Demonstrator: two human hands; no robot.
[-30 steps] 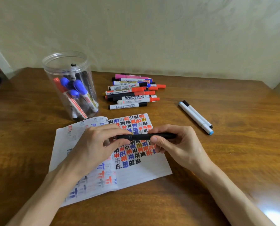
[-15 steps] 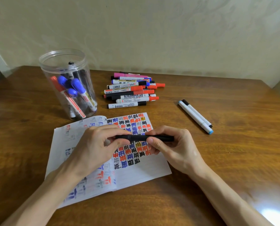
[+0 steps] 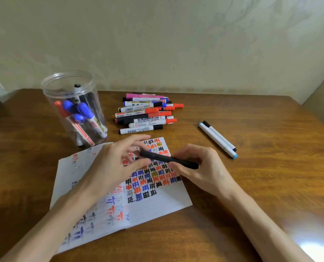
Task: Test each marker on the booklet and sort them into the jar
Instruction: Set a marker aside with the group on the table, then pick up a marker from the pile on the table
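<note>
A black marker point(image 3: 168, 159) hangs slanted over the open booklet point(image 3: 163, 201), whose right page is covered with coloured test marks. My right hand point(image 3: 202, 169) grips the marker's right half. My left hand point(image 3: 112, 167) is at the marker's left end with its fingers spread and lifted above it and its thumb just below; it is blurred. The clear plastic jar point(image 3: 49, 86) stands at the back left and holds several blue, red and black markers. A pile of markers point(image 3: 144, 114) lies behind the booklet.
Two white markers point(image 3: 217, 138), one blue-capped and one black-capped, lie side by side to the right of the booklet. The wooden table point(image 3: 261, 186) meets a pale wall at the back. A bright glare sits at the table's front right.
Both hands pinched the marker level before. Now my left fingers have spread and lifted off its left end, and the marker has tilted with that end raised.
</note>
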